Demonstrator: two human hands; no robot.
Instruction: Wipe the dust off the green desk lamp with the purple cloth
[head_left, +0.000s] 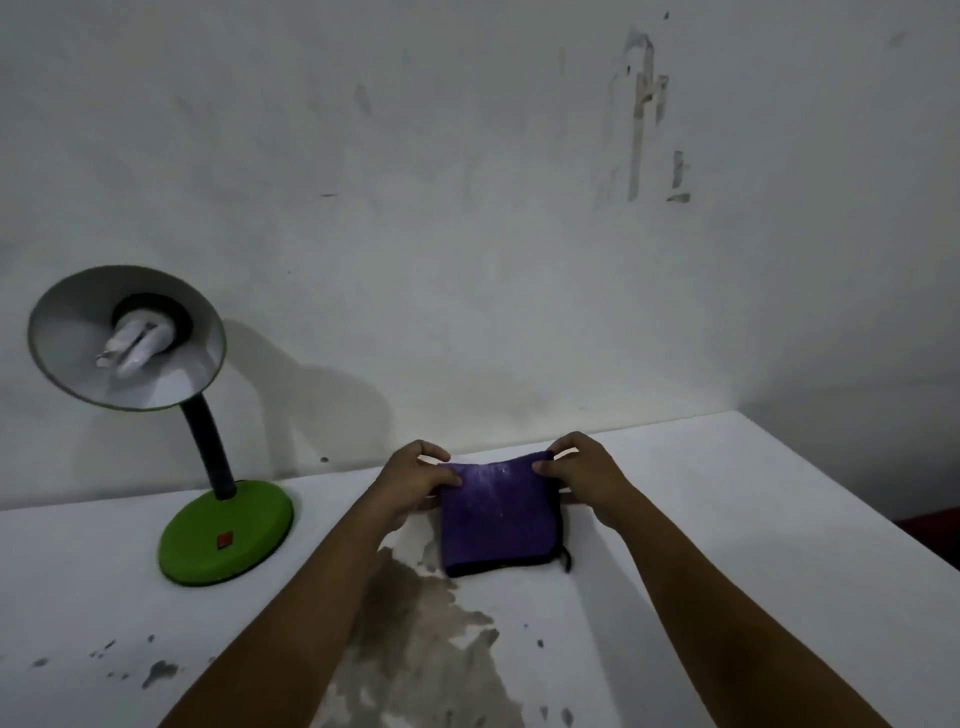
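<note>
The purple cloth (498, 517), folded and edged in black, lies on the white table (727, 519) in front of me. My left hand (413, 480) pinches its far left corner and my right hand (584, 470) pinches its far right corner. The green desk lamp (226, 538) stands to the left on a round green base with a red switch. A black neck carries its shade (127, 338), which faces me and shows a white bulb.
A stained white wall (467, 208) rises right behind the table. Worn grey patches (426, 649) mark the tabletop between my forearms. The table's right edge (852, 512) drops off into dark space.
</note>
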